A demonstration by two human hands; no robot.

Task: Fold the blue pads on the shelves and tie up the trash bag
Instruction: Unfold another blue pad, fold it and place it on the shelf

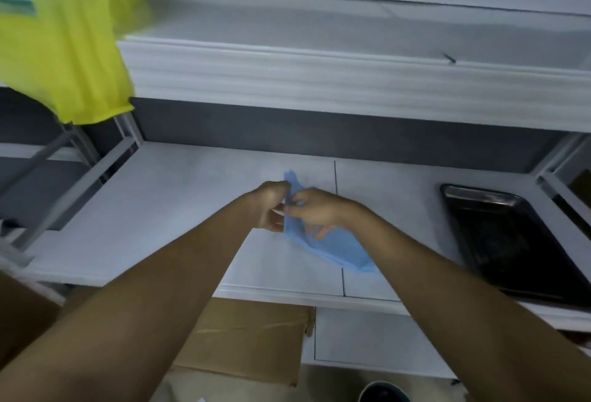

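Note:
A blue pad (339, 246) lies crumpled on the white middle shelf (179, 196), one end raised between my hands. My left hand (271, 204) pinches the pad's upper edge from the left. My right hand (315, 209) grips the same raised edge from the right, fingers curled over the fabric. The two hands almost touch. The lower part of the pad trails toward the shelf's front edge, partly hidden under my right wrist. A yellow bag (67, 36) hangs at the upper left, off the top shelf.
A black metal tray (518, 241) rests on the shelf at the right. The upper white shelf (319, 75) juts out above. Brown cardboard (249, 341) sits below the shelf's front edge. Grey shelf posts (73, 177) stand at the left.

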